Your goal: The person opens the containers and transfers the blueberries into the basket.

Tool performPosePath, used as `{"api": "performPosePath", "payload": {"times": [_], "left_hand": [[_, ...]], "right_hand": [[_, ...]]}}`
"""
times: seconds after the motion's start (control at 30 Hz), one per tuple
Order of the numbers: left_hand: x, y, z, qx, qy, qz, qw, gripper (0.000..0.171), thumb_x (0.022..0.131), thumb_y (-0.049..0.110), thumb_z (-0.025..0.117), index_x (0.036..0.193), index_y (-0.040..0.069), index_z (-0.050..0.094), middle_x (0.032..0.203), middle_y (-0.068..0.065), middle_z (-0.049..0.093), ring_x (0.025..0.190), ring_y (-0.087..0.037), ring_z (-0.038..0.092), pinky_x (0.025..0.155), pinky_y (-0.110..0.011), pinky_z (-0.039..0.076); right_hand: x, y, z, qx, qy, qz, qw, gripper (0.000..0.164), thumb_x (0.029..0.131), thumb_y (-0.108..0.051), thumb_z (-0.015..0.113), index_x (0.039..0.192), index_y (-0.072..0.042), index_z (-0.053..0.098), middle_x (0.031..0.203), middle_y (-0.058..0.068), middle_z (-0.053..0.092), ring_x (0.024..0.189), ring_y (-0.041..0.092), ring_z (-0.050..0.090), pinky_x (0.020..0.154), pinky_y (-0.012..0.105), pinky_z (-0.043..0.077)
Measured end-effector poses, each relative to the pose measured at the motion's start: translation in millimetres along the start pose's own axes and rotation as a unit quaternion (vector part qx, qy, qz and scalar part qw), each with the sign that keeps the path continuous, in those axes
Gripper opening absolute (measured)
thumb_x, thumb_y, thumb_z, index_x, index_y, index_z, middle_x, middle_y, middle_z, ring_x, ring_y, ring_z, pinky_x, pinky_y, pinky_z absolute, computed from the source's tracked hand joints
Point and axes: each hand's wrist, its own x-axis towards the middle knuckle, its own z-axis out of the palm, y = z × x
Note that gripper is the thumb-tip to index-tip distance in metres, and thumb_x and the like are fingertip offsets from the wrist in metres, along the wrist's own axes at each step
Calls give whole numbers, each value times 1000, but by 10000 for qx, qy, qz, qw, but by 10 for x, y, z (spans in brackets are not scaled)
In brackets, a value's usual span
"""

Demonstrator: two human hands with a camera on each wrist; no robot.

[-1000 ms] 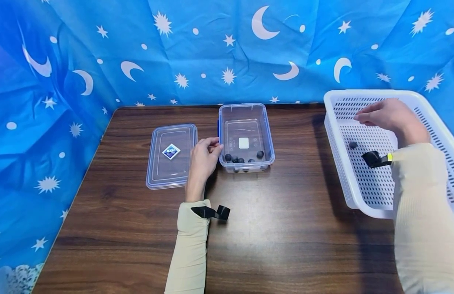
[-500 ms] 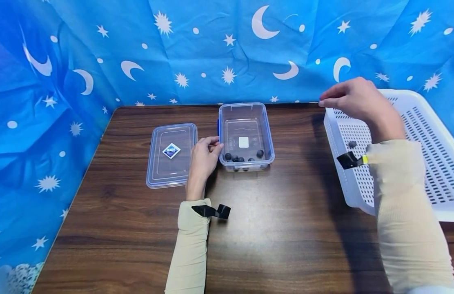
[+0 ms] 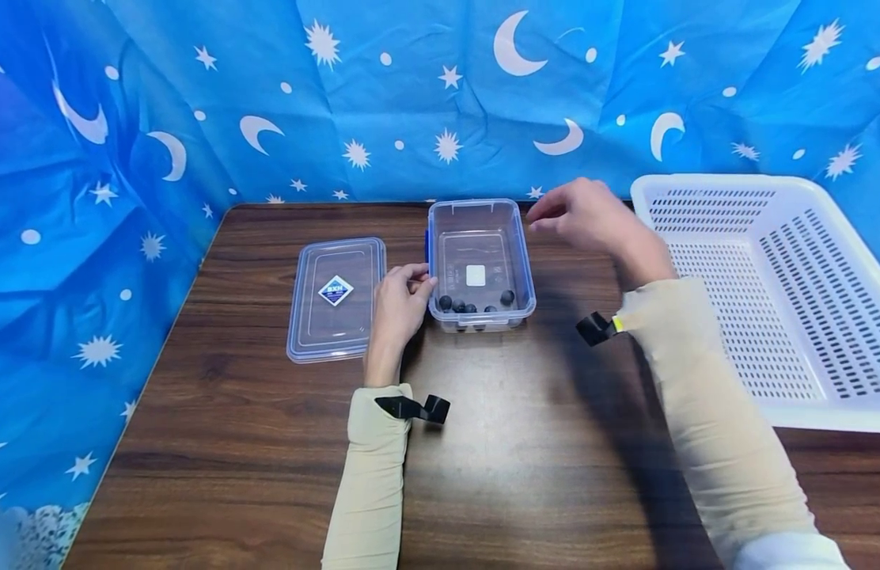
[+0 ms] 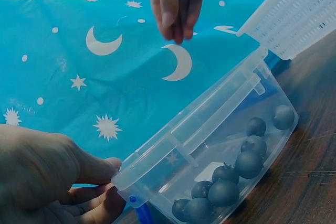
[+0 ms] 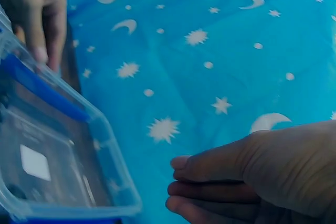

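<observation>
Several blueberries (image 4: 226,192) lie along the near end of a clear plastic food container (image 3: 476,237) with a blue-edged rim. My left hand (image 3: 400,305) holds the container's left side, thumb against the rim and fingers by the blue latch (image 4: 144,214). Just right of the container's far corner, above the table, is my right hand (image 3: 589,218). Its thumb and fingertips are drawn close together in the right wrist view; no blueberry shows between them, and the inside of the grasp is hidden.
The container's clear lid (image 3: 336,317) with a diamond-shaped label lies flat at the left. A white slotted basket (image 3: 782,416) stands at the right, partly behind my right arm. A blue cloth (image 3: 411,95) with moons and stars hangs along the table's back edge.
My right hand has moved left, out from over the white basket to beside the container. My left hand stays at the container's side. The blueberry in the basket is now out of sight behind my arm.
</observation>
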Motion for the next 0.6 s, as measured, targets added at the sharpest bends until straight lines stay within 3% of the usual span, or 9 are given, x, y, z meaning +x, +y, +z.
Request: {"api": "performPosePath", "payload": {"times": [0.33, 0.6], "left_hand": [[-12, -5, 0, 28, -32, -43, 10000, 26, 91, 16, 65, 114, 3, 68, 101, -10, 67, 89, -21, 66, 81, -32, 52], [9, -7, -5, -10, -22, -33, 10000, 26, 91, 16, 65, 114, 3, 68, 101, -9, 66, 89, -20, 65, 82, -32, 51]], "right_hand": [[209, -158, 464, 211, -583, -323, 9976, 24, 92, -13, 62, 114, -6, 69, 111, 13, 68, 98, 26, 61, 89, 43, 51], [266, -252, 647, 304, -768, -424, 9957, 23, 91, -15, 65, 111, -6, 71, 107, 11, 70, 93, 24, 62, 88, 42, 52]]}}
